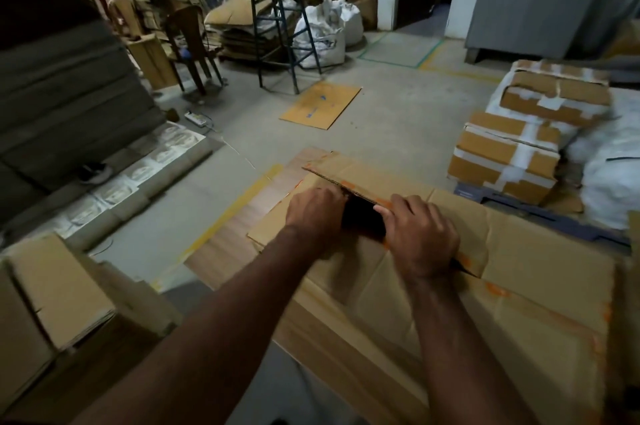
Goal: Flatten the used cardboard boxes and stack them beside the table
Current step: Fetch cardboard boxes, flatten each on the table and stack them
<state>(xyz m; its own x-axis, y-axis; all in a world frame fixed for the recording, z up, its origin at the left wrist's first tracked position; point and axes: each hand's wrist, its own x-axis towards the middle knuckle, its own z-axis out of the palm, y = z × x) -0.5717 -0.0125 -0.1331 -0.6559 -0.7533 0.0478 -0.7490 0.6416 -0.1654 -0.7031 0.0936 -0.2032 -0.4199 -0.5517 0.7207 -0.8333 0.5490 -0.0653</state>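
Partly, left hand (313, 213) hides box (485, 286) gap.

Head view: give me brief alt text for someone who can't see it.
Both hands, left hand and right hand, grip the edges of a dark gap in a large cardboard box. Taped boxes sit right; a flat sheet lies beyond.

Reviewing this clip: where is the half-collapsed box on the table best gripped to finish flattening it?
Probably at the open slot in the cardboard box, where left hand and right hand already grip its edges. Come from above on the near side: the panels still gape there, the rest lies flat.
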